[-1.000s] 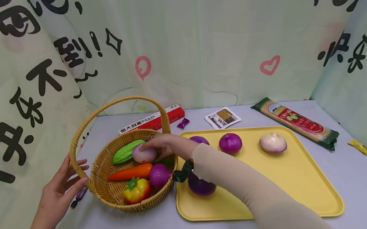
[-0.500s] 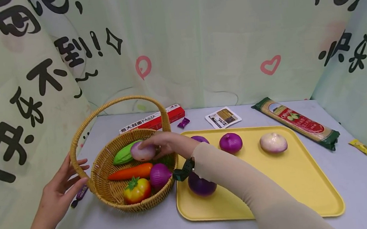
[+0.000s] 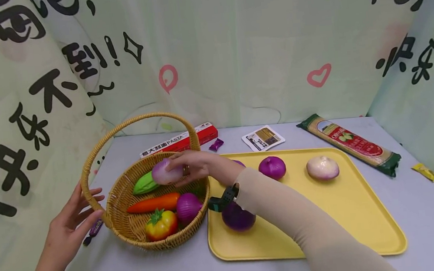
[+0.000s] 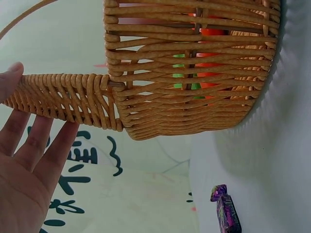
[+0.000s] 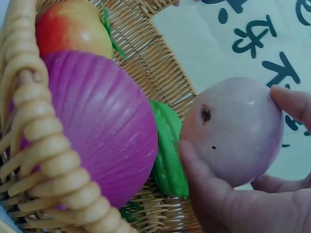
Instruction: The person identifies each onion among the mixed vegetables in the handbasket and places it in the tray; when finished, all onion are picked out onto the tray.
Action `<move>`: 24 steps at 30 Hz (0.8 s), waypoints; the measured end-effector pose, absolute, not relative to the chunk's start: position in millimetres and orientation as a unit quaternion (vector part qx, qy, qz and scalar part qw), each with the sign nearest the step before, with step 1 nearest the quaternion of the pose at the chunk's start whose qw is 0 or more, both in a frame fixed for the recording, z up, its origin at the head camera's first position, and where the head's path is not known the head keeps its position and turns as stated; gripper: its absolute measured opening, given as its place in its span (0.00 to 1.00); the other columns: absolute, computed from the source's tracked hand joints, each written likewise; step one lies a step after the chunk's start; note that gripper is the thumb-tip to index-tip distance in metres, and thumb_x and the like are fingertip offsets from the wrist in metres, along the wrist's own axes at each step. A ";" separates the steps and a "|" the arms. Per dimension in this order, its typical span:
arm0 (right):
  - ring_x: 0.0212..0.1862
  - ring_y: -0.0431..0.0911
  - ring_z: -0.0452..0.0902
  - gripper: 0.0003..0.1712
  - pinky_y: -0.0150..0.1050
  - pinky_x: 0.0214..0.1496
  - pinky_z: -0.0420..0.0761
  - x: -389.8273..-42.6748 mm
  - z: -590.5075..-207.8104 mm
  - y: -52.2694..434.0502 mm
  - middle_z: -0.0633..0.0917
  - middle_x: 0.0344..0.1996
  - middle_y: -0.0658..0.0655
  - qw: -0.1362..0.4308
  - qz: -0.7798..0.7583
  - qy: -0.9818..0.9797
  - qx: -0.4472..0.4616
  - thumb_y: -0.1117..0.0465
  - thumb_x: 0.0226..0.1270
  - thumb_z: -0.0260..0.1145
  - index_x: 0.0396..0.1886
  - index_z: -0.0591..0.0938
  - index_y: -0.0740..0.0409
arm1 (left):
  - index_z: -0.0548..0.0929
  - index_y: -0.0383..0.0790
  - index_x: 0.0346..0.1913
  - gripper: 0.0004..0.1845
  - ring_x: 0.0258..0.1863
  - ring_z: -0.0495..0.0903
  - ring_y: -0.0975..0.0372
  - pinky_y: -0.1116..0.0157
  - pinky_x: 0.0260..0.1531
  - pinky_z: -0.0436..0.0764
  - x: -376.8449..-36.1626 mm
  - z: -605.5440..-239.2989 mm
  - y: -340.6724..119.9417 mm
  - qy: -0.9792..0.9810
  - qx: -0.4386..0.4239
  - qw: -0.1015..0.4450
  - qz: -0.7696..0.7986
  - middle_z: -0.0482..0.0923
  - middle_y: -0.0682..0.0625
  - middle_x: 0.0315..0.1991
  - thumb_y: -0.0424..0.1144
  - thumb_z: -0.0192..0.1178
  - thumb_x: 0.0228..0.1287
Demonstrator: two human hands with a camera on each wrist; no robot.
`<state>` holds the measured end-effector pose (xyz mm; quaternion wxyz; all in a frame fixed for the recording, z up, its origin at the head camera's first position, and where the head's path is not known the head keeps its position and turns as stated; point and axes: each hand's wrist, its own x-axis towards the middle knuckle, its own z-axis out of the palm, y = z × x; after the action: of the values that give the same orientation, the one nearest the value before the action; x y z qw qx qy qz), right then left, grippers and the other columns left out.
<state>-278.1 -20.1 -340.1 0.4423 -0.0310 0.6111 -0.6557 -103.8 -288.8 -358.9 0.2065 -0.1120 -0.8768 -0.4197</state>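
Note:
My right hand holds a pale purple onion between thumb and fingers, over the wicker basket. In the right wrist view, the pale onion shows a dark spot at one end. My left hand grips the basket's handle low on its left side, thumb on one face and fingers on the other in the left wrist view. Inside the basket lie a green ridged vegetable, an orange carrot, a red-yellow tomato and a bright purple onion.
A yellow tray right of the basket holds a purple onion, a whitish onion and a dark purple round vegetable. Behind are a red pasta box, a white packet and a pasta bag.
The pale onion has risen a little and shifted slightly left in my right hand, uncovering less of the green vegetable's top. My left hand stays on the handle.

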 end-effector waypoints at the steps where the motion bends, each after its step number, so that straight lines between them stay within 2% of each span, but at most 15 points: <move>1: 0.57 0.55 0.66 0.30 0.54 0.67 0.69 -277.8 -340.3 -18.9 0.66 0.62 0.61 0.442 -0.664 0.603 -0.034 0.66 0.65 0.59 0.67 0.65 0.54 | 0.51 0.51 0.74 0.46 0.50 0.72 0.86 0.88 0.44 0.71 -103.7 -358.9 -288.8 -0.877 -0.111 0.207 -0.420 0.68 0.79 0.54 0.22 0.60 0.57; 6: 0.57 0.56 0.65 0.35 0.53 0.70 0.64 -275.7 -342.1 -14.0 0.59 0.67 0.61 0.428 -0.697 0.573 -0.058 0.73 0.64 0.55 0.69 0.61 0.50 | 0.50 0.51 0.74 0.47 0.50 0.72 0.85 0.88 0.45 0.71 -103.1 -359.1 -288.8 -0.877 -0.108 0.205 -0.421 0.69 0.78 0.54 0.22 0.60 0.57; 15: 0.58 0.56 0.64 0.39 0.57 0.72 0.59 -275.5 -343.2 -9.5 0.55 0.70 0.62 0.427 -0.716 0.541 -0.112 0.79 0.62 0.51 0.71 0.59 0.51 | 0.51 0.50 0.74 0.47 0.50 0.73 0.84 0.88 0.45 0.72 -102.3 -359.9 -288.4 -0.872 -0.110 0.207 -0.430 0.70 0.76 0.54 0.20 0.60 0.55; 24: 0.59 0.54 0.65 0.29 0.57 0.71 0.61 -274.8 -345.4 -11.7 0.60 0.68 0.61 0.389 -0.718 0.562 -0.135 0.71 0.68 0.53 0.67 0.62 0.53 | 0.49 0.51 0.75 0.48 0.50 0.72 0.86 0.89 0.44 0.71 -103.5 -359.7 -289.7 -0.877 -0.110 0.203 -0.422 0.69 0.77 0.54 0.21 0.60 0.56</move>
<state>-274.8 -11.7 -345.4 0.3885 -0.1354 0.5619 -0.7176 -103.5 -289.7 -359.7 0.2026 -0.1100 -0.8769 -0.4217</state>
